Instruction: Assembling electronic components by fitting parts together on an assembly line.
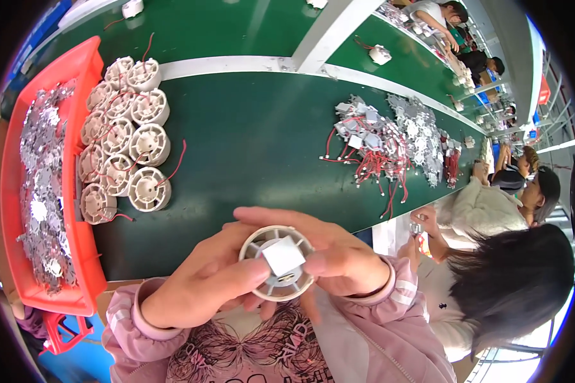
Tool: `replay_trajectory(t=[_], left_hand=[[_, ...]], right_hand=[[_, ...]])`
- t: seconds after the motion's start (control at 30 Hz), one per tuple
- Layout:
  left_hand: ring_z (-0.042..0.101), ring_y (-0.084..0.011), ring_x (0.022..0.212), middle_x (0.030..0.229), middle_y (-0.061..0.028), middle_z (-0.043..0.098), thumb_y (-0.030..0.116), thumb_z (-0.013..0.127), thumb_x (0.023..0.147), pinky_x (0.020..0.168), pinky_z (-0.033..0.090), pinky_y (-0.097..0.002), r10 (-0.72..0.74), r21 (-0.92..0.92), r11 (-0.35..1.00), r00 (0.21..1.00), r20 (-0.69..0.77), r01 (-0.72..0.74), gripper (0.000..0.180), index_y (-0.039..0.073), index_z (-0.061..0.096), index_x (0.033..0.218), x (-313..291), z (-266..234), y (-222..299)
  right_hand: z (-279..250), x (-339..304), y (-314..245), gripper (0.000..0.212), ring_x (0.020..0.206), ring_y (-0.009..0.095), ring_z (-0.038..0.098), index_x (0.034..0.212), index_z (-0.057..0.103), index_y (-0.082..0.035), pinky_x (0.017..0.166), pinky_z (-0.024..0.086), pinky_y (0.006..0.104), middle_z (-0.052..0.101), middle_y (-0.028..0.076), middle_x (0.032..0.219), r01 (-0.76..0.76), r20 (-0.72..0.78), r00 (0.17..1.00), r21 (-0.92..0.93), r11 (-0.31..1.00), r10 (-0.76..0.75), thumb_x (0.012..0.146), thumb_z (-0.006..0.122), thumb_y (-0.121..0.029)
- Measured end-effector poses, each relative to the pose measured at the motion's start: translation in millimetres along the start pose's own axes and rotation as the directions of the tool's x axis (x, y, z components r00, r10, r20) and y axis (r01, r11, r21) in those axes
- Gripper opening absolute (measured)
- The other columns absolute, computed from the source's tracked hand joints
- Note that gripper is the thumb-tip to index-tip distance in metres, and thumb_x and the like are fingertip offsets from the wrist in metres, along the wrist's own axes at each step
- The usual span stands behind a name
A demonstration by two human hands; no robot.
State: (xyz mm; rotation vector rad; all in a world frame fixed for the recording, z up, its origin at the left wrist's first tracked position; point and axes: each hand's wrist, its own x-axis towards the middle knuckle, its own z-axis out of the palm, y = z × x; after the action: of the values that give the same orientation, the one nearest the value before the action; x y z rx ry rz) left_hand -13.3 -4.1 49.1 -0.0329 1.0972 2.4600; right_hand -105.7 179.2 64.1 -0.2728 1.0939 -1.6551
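**Both hands on one round housing, lower centre**

Head view: round cream plastic housing [276,263] sits lower centre of frame, just below the green belt [255,134] edge. Left hand [198,287] curled around its left side, thumb pressed onto the small grey square part [282,256] on the housing's middle. Right hand [342,252] cups it from the right and behind, fingers partly closed, tips under the rim. Finished housings [124,140] with red wires stacked upper left, beside the red tray [86,76] of metal stampings [41,185]. Loose wired parts pile [390,140] upper right. Another person [511,281] at right edge.
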Motion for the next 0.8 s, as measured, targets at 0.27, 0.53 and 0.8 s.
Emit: replay_trajectory(t=[0.27,0.53,0.8], left_hand=[[0.043,-0.0038,0.060,0.090,-0.0032,0.055,0.028,0.050,0.097,0.049,0.033,-0.0201,-0.001,0.026,1.000,0.999,-0.033,0.002,0.041,-0.001,0.042,0.124,-1.7,-1.4,-9.2],[0.042,-0.0029,0.059,0.086,-0.0024,0.054,0.029,0.051,0.096,0.049,0.032,-0.0202,-0.007,-0.039,0.999,1.000,-0.023,0.006,0.041,-0.003,0.041,0.121,-3.6,-0.6,-6.4],[0.046,-0.0050,0.062,0.089,-0.0042,0.056,0.024,0.052,0.094,0.051,0.037,-0.0218,0.022,-0.027,0.999,0.995,-0.095,-0.024,0.038,-0.005,0.043,0.117,-1.7,3.5,-5.7]], right_hand=[[7.5,0.6,-7.6,0.082,0.069,0.038,0.068,0.144,0.018,0.005,0.035,0.054,0.0325,0.055,0.027,0.113,-0.190,0.081,0.981,0.167,0.968,0.178,0.074,0.056,-0.014],[5.7,2.6,-5.9,0.083,0.068,0.040,0.067,0.145,0.015,0.004,0.035,0.054,0.0338,0.053,0.028,0.115,-0.224,0.125,0.972,0.264,0.938,0.196,0.073,0.054,-0.011],[5.4,4.9,-1.6,0.082,0.069,0.042,0.067,0.145,0.013,0.003,0.034,0.054,0.0336,0.049,0.030,0.120,-0.223,0.142,0.972,0.335,0.915,0.185,0.075,0.052,-0.010]])
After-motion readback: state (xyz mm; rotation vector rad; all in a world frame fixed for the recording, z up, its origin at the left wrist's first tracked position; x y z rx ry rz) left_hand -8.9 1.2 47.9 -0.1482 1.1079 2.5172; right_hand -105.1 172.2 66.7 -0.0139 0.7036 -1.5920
